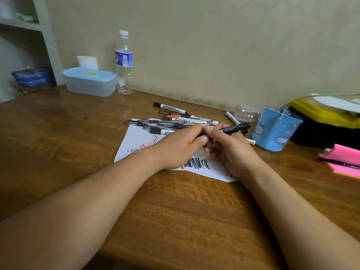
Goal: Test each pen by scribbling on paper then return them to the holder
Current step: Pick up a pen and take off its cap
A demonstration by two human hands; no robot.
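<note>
A black permanent marker (234, 128) is held above the white paper (136, 141), its far end pointing right toward the blue pen holder (276, 131). My right hand (228, 151) grips its barrel. My left hand (179, 145) pinches the marker's near end, which the fingers hide. The paper carries black and red scribbles (196, 163). A pile of pens and markers (171, 121) lies on the paper's far edge. One white marker (231, 117) rests beside the holder.
A clear water bottle (124, 63) and a lidded plastic box (89, 81) stand at the back left by the wall. A yellow and black case (327, 121) sits behind the holder. Pink sticky notes with a pen (342, 162) lie at the right edge.
</note>
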